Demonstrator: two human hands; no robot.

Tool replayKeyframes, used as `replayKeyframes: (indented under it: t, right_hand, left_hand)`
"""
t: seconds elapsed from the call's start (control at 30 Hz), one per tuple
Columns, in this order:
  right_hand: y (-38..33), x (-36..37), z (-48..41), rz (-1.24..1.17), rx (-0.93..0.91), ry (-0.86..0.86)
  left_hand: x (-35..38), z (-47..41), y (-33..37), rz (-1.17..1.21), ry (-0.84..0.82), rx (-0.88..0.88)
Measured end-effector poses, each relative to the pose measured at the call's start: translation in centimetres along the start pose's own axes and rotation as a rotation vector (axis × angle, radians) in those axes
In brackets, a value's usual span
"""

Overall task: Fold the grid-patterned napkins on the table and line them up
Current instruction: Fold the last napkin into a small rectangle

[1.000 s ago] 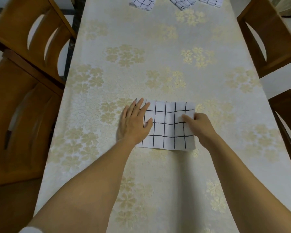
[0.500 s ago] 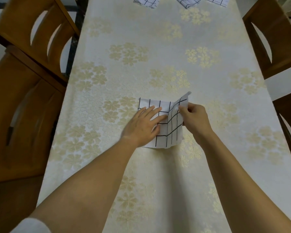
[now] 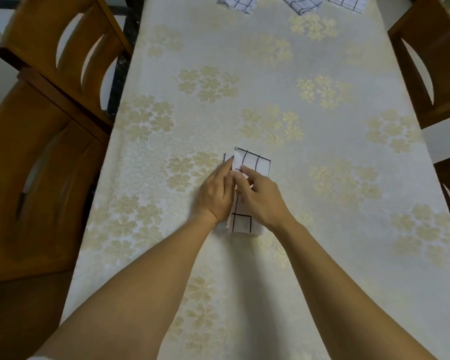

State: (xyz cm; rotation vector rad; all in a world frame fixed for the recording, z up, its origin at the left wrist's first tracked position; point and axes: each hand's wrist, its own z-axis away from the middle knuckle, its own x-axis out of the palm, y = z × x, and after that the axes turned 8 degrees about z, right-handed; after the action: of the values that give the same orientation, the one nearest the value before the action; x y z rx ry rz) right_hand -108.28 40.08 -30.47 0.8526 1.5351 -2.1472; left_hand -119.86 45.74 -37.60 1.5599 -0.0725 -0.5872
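Napkin (image 3: pixel 255 165) lies folded to a narrow strip, mid tabletop (image 3: pixel 244 74), nearer the front edge. L hand (image 3: pixel 217 193) presses flat on its left side, fingers straight. R hand (image 3: pixel 263 197), fingers curled, sits on the top layer, touching the L; pinching or pressing, can't tell. More napkins (image 3: pixel 238 2) at far edge.

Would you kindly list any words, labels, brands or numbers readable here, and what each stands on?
None: no text, number or sign is readable.
The folded napkin bears only black grid lines, the tablecloth only pale gold flowers, and the wooden chairs are unmarked.
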Motion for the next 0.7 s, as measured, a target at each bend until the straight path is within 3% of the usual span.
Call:
replayKeyframes:
  t: [0.2,0.33,0.43,0.7]
  right_hand:
    - [4.2,-0.2,-0.3,0.186,-0.017,0.257]
    - [6.6,0.4,-1.5,0.372,-0.103,0.246]
    - [7.3,1.9,-1.8,0.521,-0.075,0.177]
    - [7.4,3.5,-1.6,0.701,0.003,0.141]
  left_hand:
    - [-0.5,-0.7,0.0,0.154,0.189,0.058]
    - [-0.9,-1.3,-0.1,0.178,0.259,0.028]
    - [-1.1,-1.4,-0.1,0.169,0.217,-0.008]
    - [0.0,-1.4,-1.2,-0.284,0.055,0.097]
